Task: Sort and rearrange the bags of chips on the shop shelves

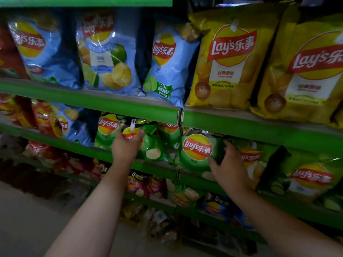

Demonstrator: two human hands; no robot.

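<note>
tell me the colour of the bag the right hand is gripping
Green bag with a red-and-yellow logo; the head view shows it best.

Green shelves (89, 98); blue bags (168, 65), yellow bags (230, 58), green bags (196, 154)

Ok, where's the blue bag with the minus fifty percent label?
Head view, centre of the upper shelf: the -50% bag stands between the lime bag on its left and a yellow bag on its right.

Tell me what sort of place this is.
Most likely a small shop's snack aisle. Tiered green metal shelves carry rows of the same brand: large yellow foil chip bags and pale blue chip bags above, green chip bags below, where the left hand and right hand each hold one.
</note>
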